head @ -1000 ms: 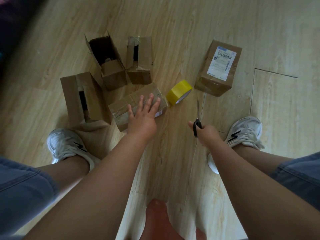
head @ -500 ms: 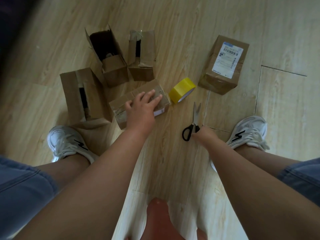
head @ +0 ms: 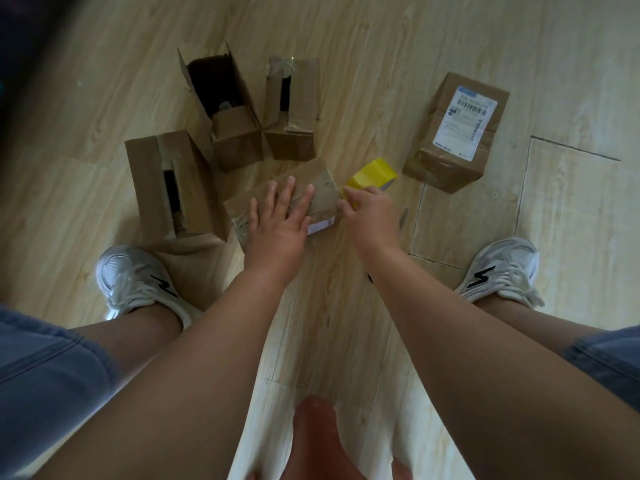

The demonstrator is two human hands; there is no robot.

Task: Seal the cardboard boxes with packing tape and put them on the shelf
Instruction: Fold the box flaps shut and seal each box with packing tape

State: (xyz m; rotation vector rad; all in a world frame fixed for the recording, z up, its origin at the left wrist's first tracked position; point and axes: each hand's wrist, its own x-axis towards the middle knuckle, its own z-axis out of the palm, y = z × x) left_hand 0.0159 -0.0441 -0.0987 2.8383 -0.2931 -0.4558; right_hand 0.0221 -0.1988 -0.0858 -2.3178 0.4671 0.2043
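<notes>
Beside the tape (head: pixel 373 173), outstretched hands (head: pixel 277 223) (head: pixel 369 216) touch the box (head: pixel 322 188).

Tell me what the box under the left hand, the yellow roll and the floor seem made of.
Box: brown cardboard, matte and creased, with glossier tape strips. Yellow roll: probably plastic packing tape, smooth, faint sheen. Floor: pale wood-grain planks with visible seams, possibly laminate.

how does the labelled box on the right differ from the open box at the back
The labelled box is closed; the open box has its flaps up, dark inside. The labelled box carries a white barcode sticker; the open box shows none. Both are brown cardboard on the floor.
</notes>
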